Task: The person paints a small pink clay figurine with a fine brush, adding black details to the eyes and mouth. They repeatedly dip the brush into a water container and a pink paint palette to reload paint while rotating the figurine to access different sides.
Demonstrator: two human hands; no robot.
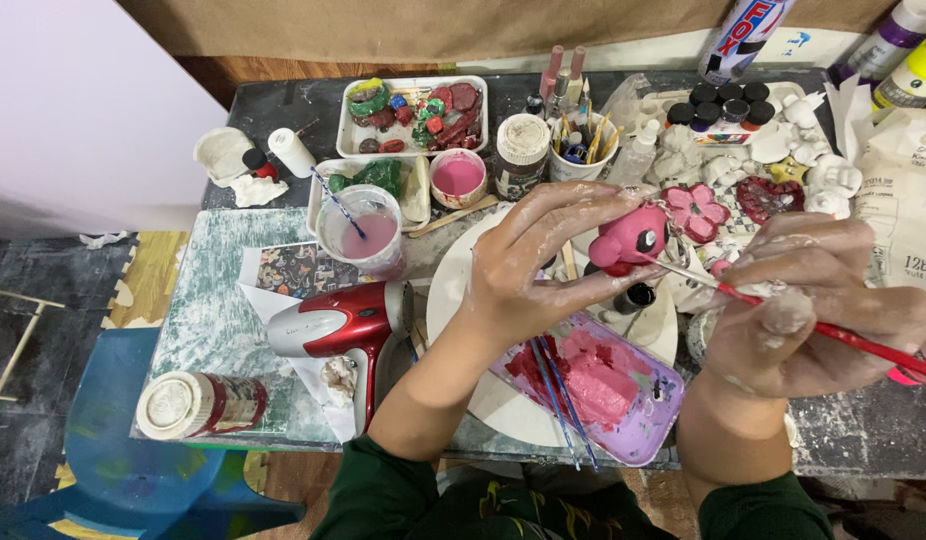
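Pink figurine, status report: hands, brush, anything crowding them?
Left hand grips pink figurine. Right hand holds red brush, tip at figurine. Purple palette under hands; red hair dryer off to the left.

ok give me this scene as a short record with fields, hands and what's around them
left hand: left hand holds a pink painted figurine in a fingertip grip
right hand: right hand holds a red-handled paintbrush, tip at the figurine
below hands: purple palette tray with pink and red paint, blue brushes lying on it
left of hands: red hair dryer, cup of pink water
behind: unpainted white figures, small paint pots
surface: paint-stained table
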